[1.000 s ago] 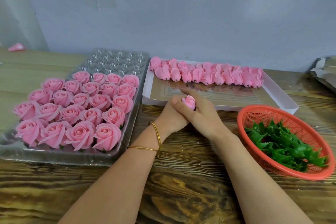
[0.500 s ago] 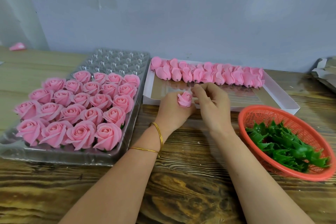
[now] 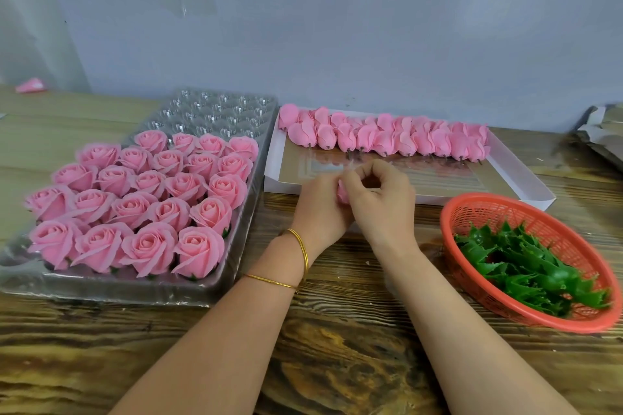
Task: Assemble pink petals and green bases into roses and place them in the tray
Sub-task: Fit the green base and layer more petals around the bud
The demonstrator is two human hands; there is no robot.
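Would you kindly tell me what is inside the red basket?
Green bases lie piled in the basket; its far mesh wall shows bare. The basket floor beneath the pile is covered.

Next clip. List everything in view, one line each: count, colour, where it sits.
tray: one, clear plastic, left on the table; back cups unfilled
finished roses: over twenty, pink, in the tray's front rows
box: one, white, shallow, back middle
petal buds: overlapping rows, too overlapped to count, pink, along the box's far side
basket: one, orange-red, right
green bases: a heap, green, in the basket
loose piece: one, pink, far left
crumpled paper: grey-brown, right edge
table: one, brown wood
bangles: two, gold, left wrist
held bud: one, pink, between the hands
left hand: grips the held bud
right hand: fingertips pinch it
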